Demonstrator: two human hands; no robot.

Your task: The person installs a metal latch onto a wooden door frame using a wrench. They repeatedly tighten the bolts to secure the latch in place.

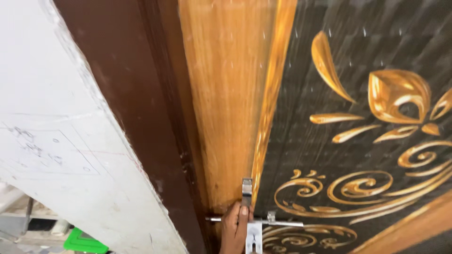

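Gripping the silver metal sliding door bolt [254, 221], a single hand [234, 228] reaches up from the bottom edge of the head view, its thumb pressed along the bolt's upright flat handle and its fingers curled about the thin horizontal rod; which of the person's two hands it is cannot be told, and the other hand is out of sight. The bolt sits low on the glossy wooden door [226, 103], where the honey-coloured plank meets a dark panel with golden scrollwork and a leaf motif [376, 141]. The rod's left end pokes just past the door's edge toward the dark brown door frame [141, 94], and its right end lies across the lowest golden curls. Left of the frame runs a rough white plastered wall [56, 131] with faint pencil marks on it. Beneath the wall's lower edge, in the bottom left corner, a bright green flat object [84, 242] shows beside some blurred clutter.
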